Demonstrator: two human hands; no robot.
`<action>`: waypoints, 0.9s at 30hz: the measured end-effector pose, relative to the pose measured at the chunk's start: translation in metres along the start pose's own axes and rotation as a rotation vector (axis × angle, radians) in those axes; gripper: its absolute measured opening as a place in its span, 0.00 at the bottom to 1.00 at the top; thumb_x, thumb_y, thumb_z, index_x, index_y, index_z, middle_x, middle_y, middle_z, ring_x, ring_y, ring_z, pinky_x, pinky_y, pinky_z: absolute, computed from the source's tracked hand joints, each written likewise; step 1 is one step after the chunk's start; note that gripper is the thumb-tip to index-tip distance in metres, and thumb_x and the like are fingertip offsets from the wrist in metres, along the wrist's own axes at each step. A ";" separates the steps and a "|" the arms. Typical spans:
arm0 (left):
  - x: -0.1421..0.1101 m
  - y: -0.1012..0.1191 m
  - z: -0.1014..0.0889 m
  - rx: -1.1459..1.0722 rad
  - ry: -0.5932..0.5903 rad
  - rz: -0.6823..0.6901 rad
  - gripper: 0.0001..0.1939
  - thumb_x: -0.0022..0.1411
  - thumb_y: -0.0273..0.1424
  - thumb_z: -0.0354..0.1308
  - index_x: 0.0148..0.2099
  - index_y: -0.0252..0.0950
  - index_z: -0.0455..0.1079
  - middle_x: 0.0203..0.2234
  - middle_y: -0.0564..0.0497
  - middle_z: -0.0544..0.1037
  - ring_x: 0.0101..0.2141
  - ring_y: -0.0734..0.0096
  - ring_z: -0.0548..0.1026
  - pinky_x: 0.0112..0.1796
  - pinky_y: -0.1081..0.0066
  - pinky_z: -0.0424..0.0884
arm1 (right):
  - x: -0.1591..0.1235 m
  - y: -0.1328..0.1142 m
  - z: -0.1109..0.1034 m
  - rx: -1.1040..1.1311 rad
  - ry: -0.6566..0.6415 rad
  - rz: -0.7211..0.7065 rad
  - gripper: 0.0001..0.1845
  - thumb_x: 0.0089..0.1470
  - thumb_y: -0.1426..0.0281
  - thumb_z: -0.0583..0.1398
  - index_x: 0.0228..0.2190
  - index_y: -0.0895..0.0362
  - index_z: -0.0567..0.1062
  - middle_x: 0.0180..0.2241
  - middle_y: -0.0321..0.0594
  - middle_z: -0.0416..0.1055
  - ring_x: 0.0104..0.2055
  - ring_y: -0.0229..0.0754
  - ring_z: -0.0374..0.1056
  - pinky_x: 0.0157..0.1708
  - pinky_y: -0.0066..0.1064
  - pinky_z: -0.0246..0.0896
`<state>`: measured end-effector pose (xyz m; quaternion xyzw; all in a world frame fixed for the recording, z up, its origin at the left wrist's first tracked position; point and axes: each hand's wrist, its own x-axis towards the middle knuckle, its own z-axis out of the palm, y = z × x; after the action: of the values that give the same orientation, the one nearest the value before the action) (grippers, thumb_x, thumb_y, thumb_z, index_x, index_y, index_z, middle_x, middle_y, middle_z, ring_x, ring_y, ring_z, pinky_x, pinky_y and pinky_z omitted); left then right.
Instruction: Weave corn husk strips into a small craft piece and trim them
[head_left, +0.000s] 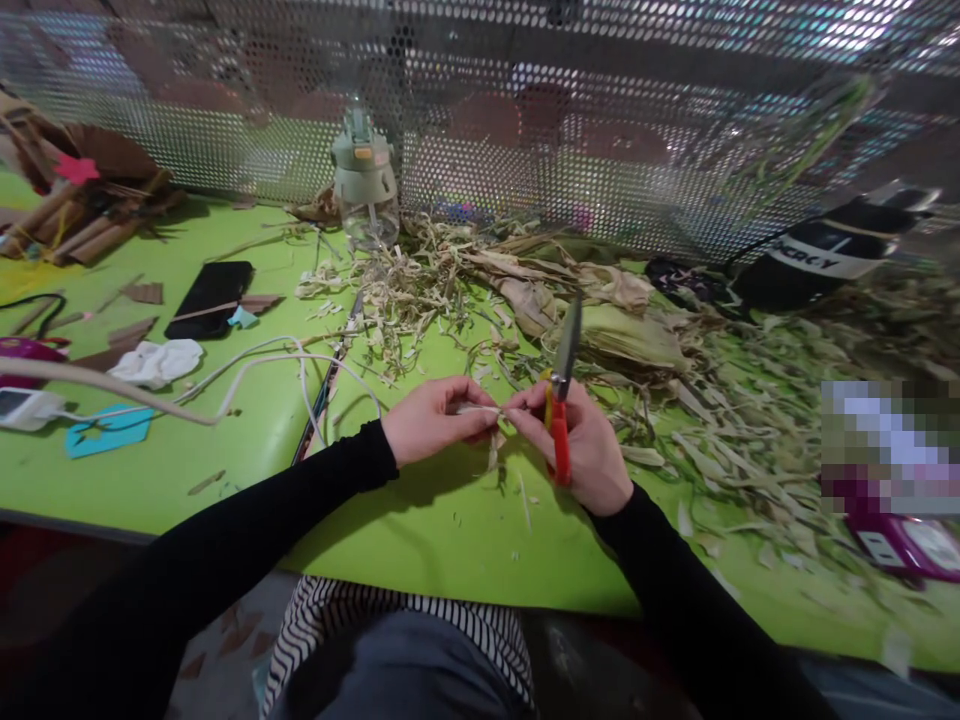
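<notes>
My left hand (431,420) pinches a thin strip of dried corn husk (493,450), and the strip's end hangs below the fingertips. Opposite it, my right hand (592,455) brings thumb and forefinger to the same strip, so the two hands nearly touch. Scissors (568,345) with red and yellow handles are tucked in my right hand, blades pointing up and away from me. Both hands are just above the green tabletop (450,540). A few small scraps lie beneath them.
Husk shreds (412,285) and whole corn husks (622,335) cover the back and right. A clear bottle (367,190) and a black bottle (817,250) stand near the perforated metal screen (487,130). Leftward lie a phone (210,300), white cable (255,365) and crumpled tissue (157,362).
</notes>
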<state>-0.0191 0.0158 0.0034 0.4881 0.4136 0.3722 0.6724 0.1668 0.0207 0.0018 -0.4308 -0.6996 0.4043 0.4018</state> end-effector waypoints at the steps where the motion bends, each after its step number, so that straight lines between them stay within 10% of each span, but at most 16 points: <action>1: 0.000 -0.002 0.000 0.045 0.003 0.036 0.08 0.55 0.29 0.61 0.34 0.30 0.66 0.26 0.51 0.76 0.26 0.80 0.72 0.33 0.74 0.69 | 0.000 0.000 0.000 -0.001 -0.012 0.032 0.16 0.47 0.61 0.66 0.29 0.53 0.64 0.30 0.35 0.71 0.30 0.40 0.69 0.31 0.33 0.67; 11: -0.003 -0.005 -0.001 0.385 0.013 0.212 0.11 0.59 0.36 0.57 0.38 0.33 0.68 0.33 0.47 0.78 0.33 0.74 0.76 0.37 0.73 0.70 | -0.005 0.005 -0.004 -0.071 -0.072 0.035 0.15 0.48 0.63 0.65 0.31 0.53 0.63 0.26 0.32 0.66 0.24 0.35 0.61 0.25 0.29 0.61; 21: -0.001 0.002 -0.002 0.072 -0.072 -0.169 0.05 0.59 0.27 0.57 0.32 0.29 0.69 0.21 0.52 0.75 0.21 0.80 0.71 0.29 0.75 0.69 | -0.008 -0.012 0.003 -0.395 -0.032 -0.103 0.10 0.49 0.73 0.61 0.29 0.55 0.62 0.21 0.30 0.61 0.18 0.31 0.52 0.17 0.24 0.48; 27: 0.000 0.004 -0.002 -0.184 -0.088 -0.307 0.06 0.59 0.25 0.58 0.29 0.29 0.68 0.20 0.51 0.75 0.21 0.81 0.72 0.30 0.75 0.71 | -0.001 -0.002 -0.001 -0.104 -0.114 0.060 0.13 0.48 0.64 0.64 0.30 0.54 0.64 0.26 0.33 0.67 0.25 0.36 0.63 0.24 0.29 0.61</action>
<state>-0.0209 0.0178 0.0069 0.3716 0.4175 0.2798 0.7806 0.1674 0.0196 0.0035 -0.4481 -0.7284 0.4030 0.3260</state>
